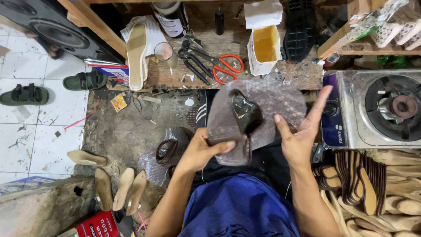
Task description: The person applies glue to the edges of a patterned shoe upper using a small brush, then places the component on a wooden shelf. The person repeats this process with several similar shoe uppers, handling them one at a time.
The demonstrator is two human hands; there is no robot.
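Note:
Over my lap I hold a brown-grey shoe upper (267, 103) made of soft speckled material, with a dark opening in its middle. My left hand (202, 151) grips its lower left edge, thumb lying across the folded seam. My right hand (302, 131) supports the right side, thumb pressed on the material and fingers stretched up behind it. The piece sits just in front of the wooden bench (289, 74).
On the bench lie red-handled scissors (226, 66), black pliers (193, 61), a glass (164, 52), an insole (137, 55) and a carton of yellow glue (263, 48). A gas stove (377, 107) stands right, stacked soles (359, 180) below it. Wooden lasts (118, 186) and sandals (83, 81) lie left.

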